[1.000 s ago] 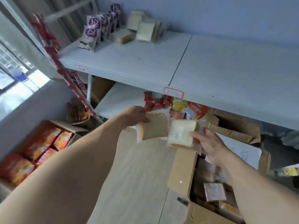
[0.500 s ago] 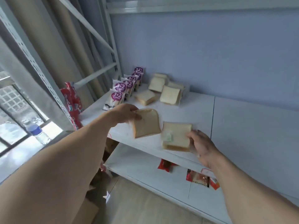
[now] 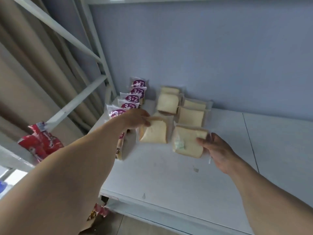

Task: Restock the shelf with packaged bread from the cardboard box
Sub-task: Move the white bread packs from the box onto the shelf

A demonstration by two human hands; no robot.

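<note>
Holding one bread pack each, both hands reach over the white shelf [image 3: 169,175]. The left hand [image 3: 135,118] pinches the top corner of its bread pack [image 3: 155,131], so it hangs just in front of the bread stack [image 3: 181,106] by the wall. The right hand [image 3: 218,150] grips the side of a second bread pack [image 3: 186,141], right of the first. I think they are held this way to drop neatly into new rows. Purple snack bags [image 3: 133,99] stand left of the stack.
</note>
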